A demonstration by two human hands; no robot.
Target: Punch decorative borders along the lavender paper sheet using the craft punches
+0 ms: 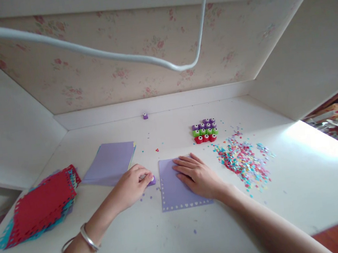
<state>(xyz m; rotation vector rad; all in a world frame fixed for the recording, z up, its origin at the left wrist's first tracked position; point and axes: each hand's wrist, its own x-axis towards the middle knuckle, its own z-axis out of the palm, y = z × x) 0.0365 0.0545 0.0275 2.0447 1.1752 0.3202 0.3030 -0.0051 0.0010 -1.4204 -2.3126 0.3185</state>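
Note:
A purple sheet of paper (175, 190) lies on the white table, with small shapes cut along its left and lower edges. My right hand (194, 175) rests flat on its upper right part, fingers stretched out. Just left of the sheet, my left hand (138, 183) has its fingers closed around a small purple craft punch (152, 180) with a white button. The punch stands apart from the sheet's left edge. Several tiny purple cutouts (151, 197) are scattered beneath and beside the left hand.
A stack of plain purple paper (109, 161) sits behind my left hand. Punched red and blue sheets (44, 200) pile up at left. Rows of purple, green and red punches (205, 132) stand behind a confetti heap (243, 161). One purple punch (145, 116) is near the wall; a white cable (104, 55) hangs above.

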